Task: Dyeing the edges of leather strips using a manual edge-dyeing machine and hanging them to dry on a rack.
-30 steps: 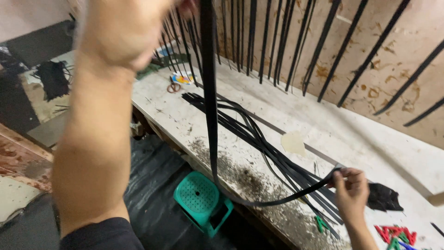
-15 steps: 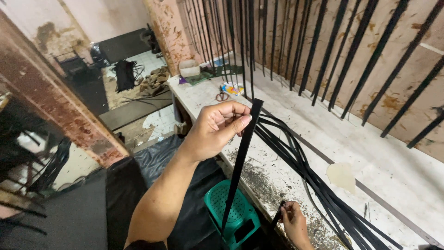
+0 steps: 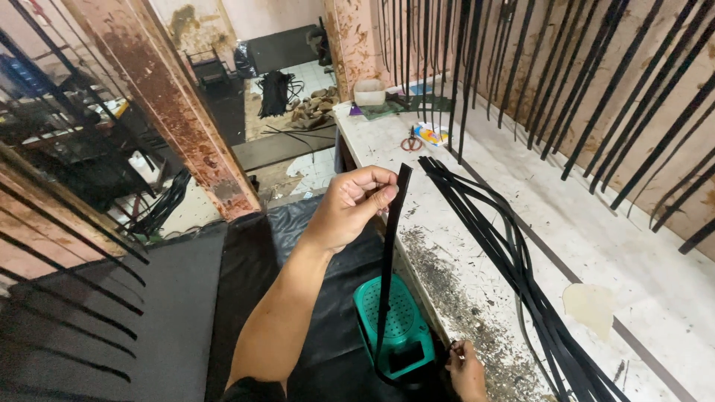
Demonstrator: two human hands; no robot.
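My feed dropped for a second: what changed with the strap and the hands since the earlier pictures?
The left hand came down from overhead to chest height, pinching the top end of the long flat black strap. The right hand drew in low beside the green plastic stool. Both still grip the strap; the black strap bundle stayed on the workbench.

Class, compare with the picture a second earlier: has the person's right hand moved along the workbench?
Yes. The right hand now sits at the near edge of the workbench, close to the green stool, holding the black strip.

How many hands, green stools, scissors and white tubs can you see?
Hands: 2, left and right, both on one black strap
Green stool: 1
Scissors: 1
White tub: 1
Total: 5
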